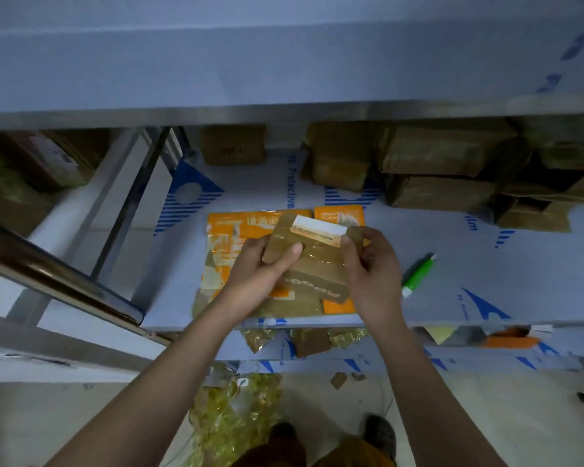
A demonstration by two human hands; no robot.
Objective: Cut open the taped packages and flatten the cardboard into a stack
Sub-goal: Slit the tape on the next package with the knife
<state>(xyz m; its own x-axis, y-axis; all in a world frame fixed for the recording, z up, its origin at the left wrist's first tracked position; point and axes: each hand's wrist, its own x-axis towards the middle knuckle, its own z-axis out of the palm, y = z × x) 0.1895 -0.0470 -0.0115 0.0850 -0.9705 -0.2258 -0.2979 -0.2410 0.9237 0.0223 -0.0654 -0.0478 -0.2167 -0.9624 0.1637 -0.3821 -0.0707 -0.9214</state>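
A small brown taped cardboard package (317, 264) with a white label is held above the shelf (486, 271). My left hand (260, 267) grips its left side, thumb lying across the top. My right hand (368, 267) pinches its right edge by the label. Beneath it lies flattened orange-and-brown cardboard (226, 244) on the shelf. A green utility knife (418, 274) rests on the shelf just right of my right hand, held by neither hand.
Several taped brown packages (445, 163) are piled at the shelf's back right, one more box (233, 144) at the back centre. A metal rail (58, 278) runs diagonally at left. Crumpled yellowish tape and plastic (236, 409) lies on the floor by my feet.
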